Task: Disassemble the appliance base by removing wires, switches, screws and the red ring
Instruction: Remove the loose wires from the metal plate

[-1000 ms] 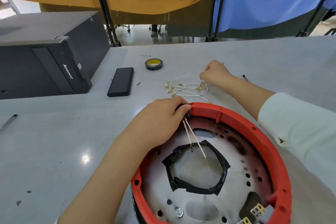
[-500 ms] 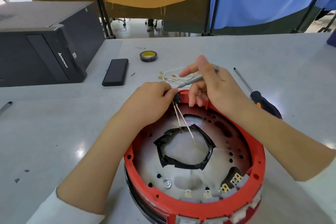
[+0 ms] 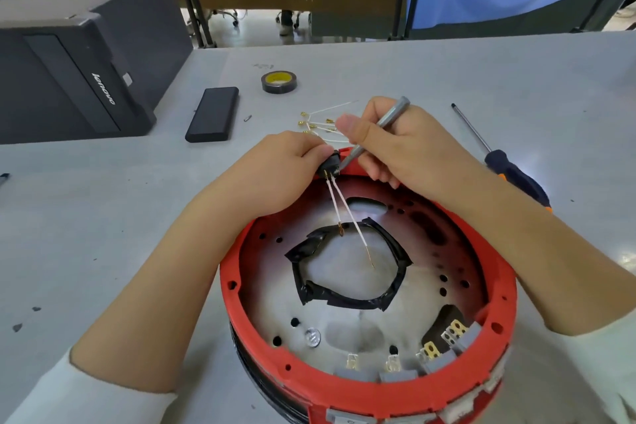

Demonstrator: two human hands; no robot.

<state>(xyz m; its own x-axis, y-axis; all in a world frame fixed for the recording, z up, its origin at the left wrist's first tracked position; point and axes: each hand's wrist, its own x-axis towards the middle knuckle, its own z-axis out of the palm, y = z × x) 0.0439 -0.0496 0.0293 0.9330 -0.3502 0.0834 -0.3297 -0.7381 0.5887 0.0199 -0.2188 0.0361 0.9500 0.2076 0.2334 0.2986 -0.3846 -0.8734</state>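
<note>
Pinching the small black switch (image 3: 329,165) at the far rim of the red ring (image 3: 389,392) with my left hand (image 3: 275,172), my right hand (image 3: 399,144) gripping a thin grey tool (image 3: 378,129) against it, I judge the work partway: loose wires (image 3: 320,126) lie on the table (image 3: 103,234), while grey switches (image 3: 395,368) and the ring remain.

A grey table (image 3: 103,234) carries the red-ringed appliance base (image 3: 371,389) at the near edge. Farther off lie loose white wires (image 3: 320,122), a tape roll (image 3: 279,81), a black slab (image 3: 213,113), a Lenovo computer case (image 3: 69,55) far left and a screwdriver (image 3: 509,169) right.
</note>
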